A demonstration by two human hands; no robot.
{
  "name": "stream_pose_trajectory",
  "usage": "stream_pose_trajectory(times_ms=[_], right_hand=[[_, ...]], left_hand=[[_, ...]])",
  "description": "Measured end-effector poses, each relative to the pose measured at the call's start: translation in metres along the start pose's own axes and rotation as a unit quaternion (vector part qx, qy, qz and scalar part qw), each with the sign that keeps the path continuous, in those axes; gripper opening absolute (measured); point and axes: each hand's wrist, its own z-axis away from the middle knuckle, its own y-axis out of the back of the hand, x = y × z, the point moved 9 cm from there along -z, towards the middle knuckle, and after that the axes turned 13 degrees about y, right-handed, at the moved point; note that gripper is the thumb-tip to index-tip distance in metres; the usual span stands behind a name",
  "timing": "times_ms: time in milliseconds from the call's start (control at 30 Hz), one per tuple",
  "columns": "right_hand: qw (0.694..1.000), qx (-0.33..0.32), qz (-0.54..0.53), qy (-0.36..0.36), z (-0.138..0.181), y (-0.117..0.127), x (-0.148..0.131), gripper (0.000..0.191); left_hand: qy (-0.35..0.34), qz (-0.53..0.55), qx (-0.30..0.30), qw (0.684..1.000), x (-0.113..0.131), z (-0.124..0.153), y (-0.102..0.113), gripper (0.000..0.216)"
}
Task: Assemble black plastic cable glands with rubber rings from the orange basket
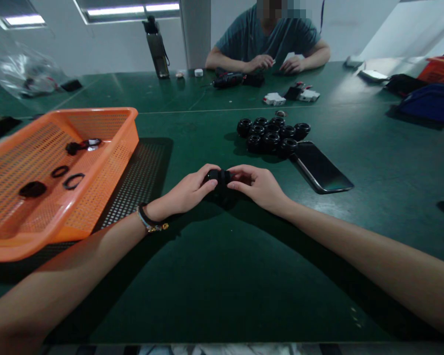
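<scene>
Between my two hands, just above the green table point(244, 276), is a small black round part point(222, 176), partly hidden by my fingers. My left hand point(192, 190) grips its left end between thumb and fingers. On its right end, the thumb and fingers of my right hand point(259, 186) are closed. Beyond my right hand sits a cluster of several glossy black ring-shaped parts point(271, 141). A dark smartphone point(322, 167) lies to the right of them, its corner against the cluster.
An orange basket point(131, 128) at left holds black rings point(59, 171) and other small dark parts. Across the table a person point(240, 39) handles a white piece, near a power drill point(227, 80). A bottle point(157, 52) stands at the back; a blue bin point(431, 103) is at right.
</scene>
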Motion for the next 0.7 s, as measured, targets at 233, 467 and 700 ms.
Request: stream_pose_trajectory(times_ms=[233, 467, 700], right_hand=[[1.000, -0.002, -0.025, 0.016, 0.0008, -0.0011, -0.0029, 0.032], [0.999, -0.002, -0.032, 0.016, 0.0000, -0.0028, 0.0001, 0.028], [1.000, 0.002, -0.026, 0.013, -0.0004, -0.0019, 0.0000, 0.027]], left_hand=[[-0.002, 0.003, 0.000, 1.000, -0.0003, -0.0006, -0.0001, 0.041], [0.002, -0.001, -0.005, 1.000, -0.0003, -0.0007, -0.0002, 0.040], [-0.005, 0.002, -0.002, 1.000, -0.0005, -0.0012, -0.0007, 0.039]])
